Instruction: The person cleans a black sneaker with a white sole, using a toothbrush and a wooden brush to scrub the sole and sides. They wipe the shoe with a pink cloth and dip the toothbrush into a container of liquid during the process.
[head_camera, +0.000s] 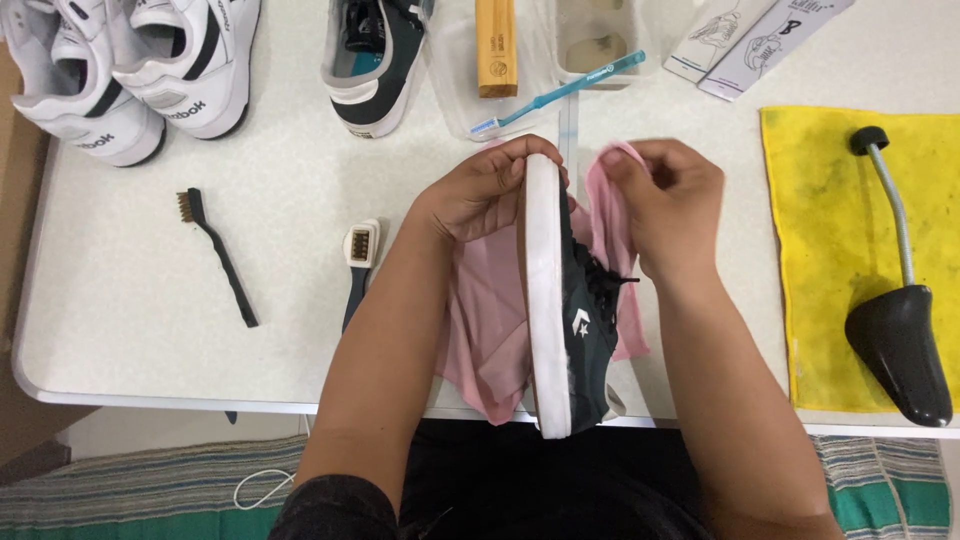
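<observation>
Head view: the left hand (480, 190) is gripping the dark shoe (580, 320) at its toe end, fingers curled over the white sole (545, 300), holding it tipped on its side at the near edge of the table (300, 260). The right hand (665, 205) is pinching a fold of the pink cloth (490, 330) just beside the shoe's upper, fingers bunched tight on the fabric. The rest of the cloth is draping under the shoe and over the table edge.

The risk here, as a judgement: the shoe is balancing on edge with its heel hanging past the table, so a loosened left grip could drop it into the lap; the trailing cloth could also slide off.

The sole is looking smooth, rubbery and slightly scuffed; the upper is dark and matte with black laces. The cloth is thin and soft. To the left, a small wire brush (215, 255) and a stubby brush (358, 255) are lying on the table. At right, a black shoe tree (900, 340) is resting on a stained yellow cloth (830, 250). Farther back, white sneakers (130, 70) and a blue toothbrush (565, 95) are lying.
</observation>
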